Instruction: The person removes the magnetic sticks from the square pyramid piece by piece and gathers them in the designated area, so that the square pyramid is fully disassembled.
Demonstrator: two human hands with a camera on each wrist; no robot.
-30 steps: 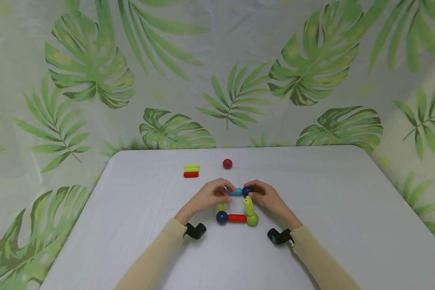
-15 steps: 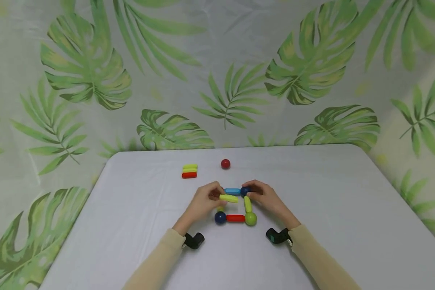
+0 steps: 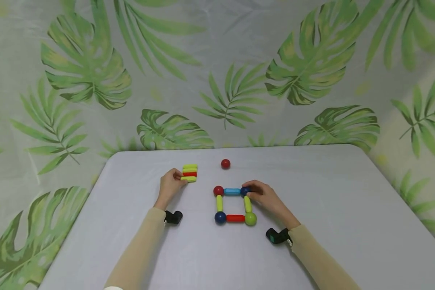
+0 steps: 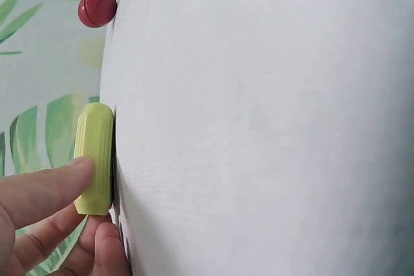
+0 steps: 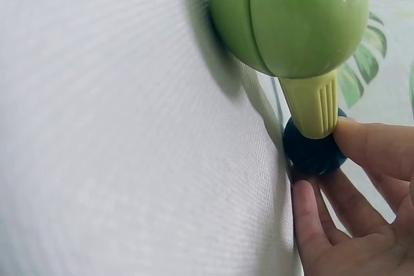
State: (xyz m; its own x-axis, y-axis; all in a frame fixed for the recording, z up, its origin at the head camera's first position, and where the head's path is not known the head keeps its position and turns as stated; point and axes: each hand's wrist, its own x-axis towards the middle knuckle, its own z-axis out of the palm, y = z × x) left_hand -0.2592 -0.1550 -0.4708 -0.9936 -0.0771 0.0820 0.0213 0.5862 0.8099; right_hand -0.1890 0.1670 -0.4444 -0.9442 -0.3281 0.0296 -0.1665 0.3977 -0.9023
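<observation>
My left hand (image 3: 169, 186) pinches a yellow-green ribbed rod (image 4: 95, 153) between thumb and fingers, right at the front of a small row of rods. In that row lie a red rod (image 3: 189, 174) and two more yellow-green rods (image 3: 190, 166). My right hand (image 3: 264, 195) grips the dark blue ball (image 5: 315, 147) at the far right corner of a square of rods and balls. The square's other corners are a red ball (image 3: 218, 191), a blue ball (image 3: 220, 218) and a green ball (image 3: 251, 218). Its sides are a light blue rod (image 3: 232, 191), a red rod (image 3: 235, 218) and two yellow-green rods (image 3: 219, 204).
A loose red ball (image 3: 225, 164) lies beyond the square, near the back of the table (image 3: 311, 181). White cloth covers the table, and a leaf-patterned curtain (image 3: 232, 80) hangs behind it. Each wrist wears a black camera (image 3: 174, 217).
My left hand has lifted a yellow-green rod away from the square and carried it left to the row of rods. The square's red corner ball has come into view. My right hand stays on the blue ball.
</observation>
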